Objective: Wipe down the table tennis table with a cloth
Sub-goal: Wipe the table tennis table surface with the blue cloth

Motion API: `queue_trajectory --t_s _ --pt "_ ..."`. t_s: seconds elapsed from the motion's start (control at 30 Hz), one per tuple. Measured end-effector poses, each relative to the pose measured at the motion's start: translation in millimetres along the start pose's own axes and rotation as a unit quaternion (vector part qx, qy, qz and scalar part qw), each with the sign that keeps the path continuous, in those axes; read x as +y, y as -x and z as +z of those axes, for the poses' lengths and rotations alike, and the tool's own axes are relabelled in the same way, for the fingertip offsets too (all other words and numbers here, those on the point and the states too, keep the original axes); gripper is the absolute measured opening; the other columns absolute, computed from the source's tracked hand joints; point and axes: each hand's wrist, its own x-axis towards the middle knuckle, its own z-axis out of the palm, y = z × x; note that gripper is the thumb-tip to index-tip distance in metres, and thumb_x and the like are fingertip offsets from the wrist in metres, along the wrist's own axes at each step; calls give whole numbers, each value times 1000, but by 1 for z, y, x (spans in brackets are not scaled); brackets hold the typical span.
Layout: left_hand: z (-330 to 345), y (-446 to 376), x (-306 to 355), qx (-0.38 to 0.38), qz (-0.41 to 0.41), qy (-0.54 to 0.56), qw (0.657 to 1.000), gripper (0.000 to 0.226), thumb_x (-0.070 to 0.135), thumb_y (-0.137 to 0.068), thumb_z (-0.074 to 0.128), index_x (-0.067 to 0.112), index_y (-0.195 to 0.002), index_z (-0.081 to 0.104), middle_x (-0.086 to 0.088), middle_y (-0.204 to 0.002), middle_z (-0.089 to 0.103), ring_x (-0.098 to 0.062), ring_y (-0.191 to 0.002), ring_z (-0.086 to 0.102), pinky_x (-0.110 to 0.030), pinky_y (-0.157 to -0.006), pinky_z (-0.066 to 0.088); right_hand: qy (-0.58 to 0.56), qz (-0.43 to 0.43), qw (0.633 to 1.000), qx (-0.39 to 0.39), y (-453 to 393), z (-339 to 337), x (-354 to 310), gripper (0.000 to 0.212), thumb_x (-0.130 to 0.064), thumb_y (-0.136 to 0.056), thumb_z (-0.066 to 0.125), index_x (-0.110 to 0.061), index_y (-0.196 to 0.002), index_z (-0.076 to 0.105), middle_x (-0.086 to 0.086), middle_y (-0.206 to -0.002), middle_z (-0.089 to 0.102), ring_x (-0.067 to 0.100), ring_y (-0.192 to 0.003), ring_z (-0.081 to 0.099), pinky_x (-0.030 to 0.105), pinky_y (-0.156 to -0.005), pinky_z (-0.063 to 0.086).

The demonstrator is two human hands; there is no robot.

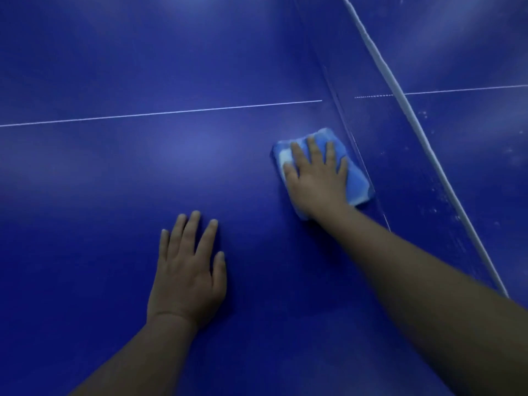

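Note:
The blue table tennis table (114, 172) fills the view. A folded light-blue and white cloth (355, 178) lies flat on it right beside the foot of the net. My right hand (317, 175) presses down on the cloth with fingers spread, covering most of it. My left hand (188, 270) rests palm down on the bare table, closer to me and to the left, fingers apart, holding nothing.
The net (400, 155) runs diagonally from the top middle to the lower right, with a white top band (380, 61). A thin white centre line (160, 112) crosses the table. White dust specks (440, 195) show on the far side beyond the net.

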Motion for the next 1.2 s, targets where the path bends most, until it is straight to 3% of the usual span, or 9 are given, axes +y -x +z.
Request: queue_trajectory --t_s 0.17,0.37,0.5,0.57,0.67,0.87,1.0,1.07,1.2 --pt "-1 -4 2 10 7 -19 1000 62 39 -92 32 8 -143 52 -20 -154 38 -38 -146 29 -55 -118 14 35 -124 992 15 -5 8 -31 59 -57 -98 23 -38 -153 30 -2 -165 20 33 -151 12 59 -116 7" --pt "2 -6 0 37 27 -15 999 62 37 -89 37 4 -139 55 -22 -151 41 -38 -143 29 -54 -117 14 50 -21 998 41 -77 3 -40 63 -48 -102 24 -21 -158 18 4 -167 -1 35 -151 -13 60 -117 -11" --pt "6 -9 0 46 34 -11 998 60 42 -96 33 5 -138 55 -20 -152 40 -36 -143 29 -50 -118 11 25 -113 993 18 -91 8 -86 61 -44 -102 27 -18 -157 22 0 -167 9 35 -152 -2 58 -118 -6" --pt "8 -11 0 43 41 -12 998 63 46 -101 25 6 -139 53 -20 -153 39 -35 -144 28 -49 -119 10 6 -88 996 4 -137 -2 -98 60 -44 -103 25 -19 -157 21 -2 -167 10 34 -152 0 58 -119 -3" --pt "9 -11 0 47 41 -11 998 59 38 -92 38 6 -140 53 -19 -154 38 -34 -145 26 -50 -119 11 -16 8 1000 2 -182 -12 -75 59 -42 -103 21 -20 -158 19 -2 -167 9 34 -152 -1 60 -119 -2" --pt "6 -11 -1 35 36 -8 999 60 38 -91 38 6 -140 53 -19 -154 38 -34 -145 25 -53 -117 12 -17 180 981 66 -86 -4 2 62 -46 -101 21 -19 -157 22 1 -166 12 36 -152 2 59 -118 1" --pt "5 -11 -1 30 37 -5 999 63 46 -101 23 6 -140 52 -20 -154 38 -34 -145 26 -52 -118 12 -27 89 995 46 -115 1 -52 61 -44 -101 20 -20 -157 20 0 -167 10 36 -152 0 60 -117 -3" --pt "6 -11 -2 38 40 -6 998 60 42 -96 33 6 -140 52 -19 -154 38 -34 -145 26 -51 -119 11 -34 37 999 21 -159 -7 -74 60 -44 -101 21 -22 -157 21 -1 -167 11 35 -152 -1 59 -119 -4" --pt "5 -11 -1 33 32 -7 999 61 37 -90 38 6 -141 52 -18 -155 37 -34 -146 24 -51 -119 10 -24 111 993 39 -179 -21 -36 60 -44 -102 21 -21 -157 22 0 -166 13 35 -152 3 57 -120 2"
